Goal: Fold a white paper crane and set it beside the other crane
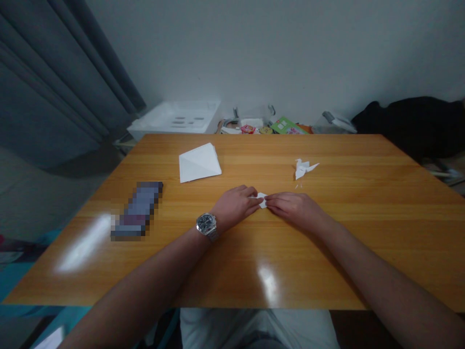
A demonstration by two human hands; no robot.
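Near the middle of the wooden table [232, 261], a small folded piece of white paper [262, 200] lies between my two hands. My left hand [238, 204], with a metal watch [206, 223] on its wrist, has its fingers closed on the paper's left side. From the other side, the fingertips of my right hand [293, 206] are pressed together on the paper's right edge. Fingers cover much of the paper, so its folds are hard to make out. Beyond my right hand stands a folded white paper crane [304, 168].
A stack of white paper sheets [199, 164] lies at the back left, and a blurred-out phone [140, 209] nearer the left edge. Past the far edge are a white plastic tray [178, 116], a green packet [288, 126] and a black cloth-like heap [410, 123].
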